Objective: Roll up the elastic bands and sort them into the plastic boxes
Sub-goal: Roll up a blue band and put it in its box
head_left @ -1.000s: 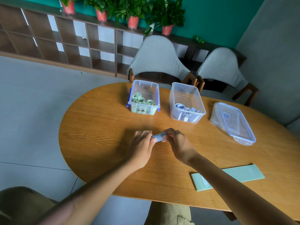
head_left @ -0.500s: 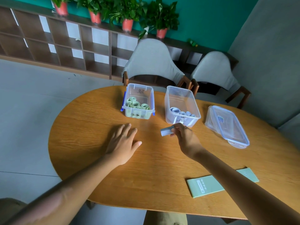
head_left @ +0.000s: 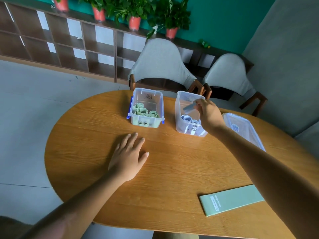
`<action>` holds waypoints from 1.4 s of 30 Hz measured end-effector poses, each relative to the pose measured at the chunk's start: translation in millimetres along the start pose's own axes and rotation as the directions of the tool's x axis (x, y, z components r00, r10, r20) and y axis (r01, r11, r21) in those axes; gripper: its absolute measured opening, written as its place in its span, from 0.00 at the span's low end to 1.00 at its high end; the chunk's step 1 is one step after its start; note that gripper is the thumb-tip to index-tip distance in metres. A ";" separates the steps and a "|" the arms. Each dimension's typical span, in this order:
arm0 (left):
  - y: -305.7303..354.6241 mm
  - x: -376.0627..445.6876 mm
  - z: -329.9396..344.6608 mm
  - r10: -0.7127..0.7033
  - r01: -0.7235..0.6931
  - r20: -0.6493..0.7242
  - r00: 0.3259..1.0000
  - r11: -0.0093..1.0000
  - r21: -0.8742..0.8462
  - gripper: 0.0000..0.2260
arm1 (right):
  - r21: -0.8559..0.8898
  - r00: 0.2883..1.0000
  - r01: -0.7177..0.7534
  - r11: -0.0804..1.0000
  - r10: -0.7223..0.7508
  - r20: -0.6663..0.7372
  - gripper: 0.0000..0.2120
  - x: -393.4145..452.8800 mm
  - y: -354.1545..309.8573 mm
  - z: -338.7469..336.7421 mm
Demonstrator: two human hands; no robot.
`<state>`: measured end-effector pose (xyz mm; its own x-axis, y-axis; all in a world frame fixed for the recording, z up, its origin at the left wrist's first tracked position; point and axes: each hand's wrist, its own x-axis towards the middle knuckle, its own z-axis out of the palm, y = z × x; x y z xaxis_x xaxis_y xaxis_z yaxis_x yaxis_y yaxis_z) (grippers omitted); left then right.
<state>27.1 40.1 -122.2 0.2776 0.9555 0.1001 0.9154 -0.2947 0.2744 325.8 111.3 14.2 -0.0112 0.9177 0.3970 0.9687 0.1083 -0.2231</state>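
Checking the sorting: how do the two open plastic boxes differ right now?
The left box holds green rolled bands and has blue side clips; the right box holds pale blue rolls and shows no clips. Nothing hovers over the left box, while the right hand holds a blue roll over the right one. Both are clear, lidless and hand-labelled.

Change over the last second. The right hand point(head_left: 208, 114), pinching the rolled blue band point(head_left: 189, 106), has left the left hand point(head_left: 128, 156) at table centre and travelled toward 1 o'clock; it now holds the roll above the open right-hand box point(head_left: 179, 116). The left hand has released the roll and lies flat, fingers extended, on the table point(head_left: 89, 152).
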 end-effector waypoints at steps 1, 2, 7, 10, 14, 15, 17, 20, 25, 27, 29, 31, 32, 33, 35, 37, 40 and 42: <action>-0.3 0.2 0.1 0.000 0.000 -0.002 1.000 1.000 -0.003 0.29 | -0.018 1.000 -0.006 1.000 0.006 -0.006 0.11 7.4 0.3 0.2; -0.8 -0.1 0.4 0.000 0.000 0.001 1.000 1.000 -0.003 0.29 | -0.028 1.000 -0.014 1.000 0.014 -0.009 0.11 13.7 0.5 1.2; -0.7 0.7 -0.9 0.002 -0.002 0.000 1.000 1.000 -0.010 0.29 | -0.094 0.999 -0.045 0.995 0.045 -0.008 0.07 36.3 -1.2 10.4; -0.3 1.0 -1.6 -0.001 0.001 0.006 1.000 1.000 -0.010 0.29 | -0.100 0.997 -0.070 0.993 0.074 0.032 0.06 44.4 0.2 18.6; -0.4 0.8 -2.5 0.001 -0.001 0.003 1.000 1.000 -0.014 0.29 | -0.152 0.994 -0.059 0.987 0.072 0.083 0.08 51.1 5.2 30.2; -0.5 1.1 -2.5 0.001 -0.001 0.004 1.000 1.000 -0.014 0.29 | -0.164 0.993 -0.053 0.985 0.069 0.096 0.09 52.5 6.1 32.9; -0.7 1.7 -2.5 0.003 -0.003 0.004 1.000 1.000 -0.017 0.29 | -0.186 0.991 -0.035 0.982 0.058 0.121 0.11 54.7 6.5 37.7; -0.6 1.7 -2.2 0.003 -0.003 -0.008 1.000 1.000 -0.031 0.29 | -0.204 0.987 -0.019 0.979 0.052 0.155 0.15 57.4 5.3 44.1; -1.3 1.8 -1.6 0.005 -0.005 -0.016 1.000 1.000 -0.029 0.30 | -0.239 0.976 -0.007 0.971 0.059 0.212 0.16 61.1 2.2 50.4; -1.7 2.1 -1.6 0.008 -0.009 -0.021 1.000 1.000 -0.027 0.31 | -0.230 0.971 -0.026 0.973 0.078 0.224 0.14 60.3 -0.1 53.3; -1.7 2.6 -1.1 0.007 -0.008 -0.022 1.000 0.999 -0.038 0.32 | -0.237 0.968 -0.024 0.971 0.081 0.235 0.18 59.6 -0.4 56.3; -1.6 3.1 -0.7 0.009 -0.010 -0.022 1.000 0.999 -0.044 0.32 | -0.265 0.962 -0.002 0.964 0.074 0.262 0.21 58.1 -1.0 57.7; -1.5 3.2 -1.2 0.010 -0.011 -0.021 1.000 0.999 -0.041 0.32 | -0.274 0.960 0.006 0.962 0.072 0.272 0.21 57.5 -1.0 58.4; -1.8 3.2 -0.6 0.010 -0.010 -0.018 1.000 0.999 -0.038 0.32 | -0.276 0.958 0.006 0.961 0.074 0.278 0.20 57.0 -1.5 58.6; -1.7 2.9 -0.9 0.007 -0.007 -0.010 1.000 0.999 -0.035 0.30 | -0.272 0.954 -0.006 0.962 0.087 0.286 0.17 56.5 -1.7 60.0; -1.3 2.4 -1.8 0.008 -0.008 -0.008 1.000 0.999 -0.037 0.29 | -0.267 0.949 -0.035 0.963 0.117 0.294 0.16 57.4 -0.7 61.7; -1.7 2.2 -1.7 0.010 -0.010 0.000 1.000 1.000 -0.029 0.29 | -0.244 0.941 -0.080 0.966 0.155 0.303 0.14 59.6 1.7 63.9; -2.5 2.9 -0.9 0.012 -0.012 0.000 1.000 1.000 -0.021 0.29 | -0.227 0.936 -0.111 0.968 0.179 0.303 0.13 60.9 3.4 65.3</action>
<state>25.3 43.6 -121.7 0.2884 0.9520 0.1031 0.9056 -0.3061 0.2936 312.2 192.5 -20.5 0.0875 0.9943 0.0616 0.9948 -0.0840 -0.0580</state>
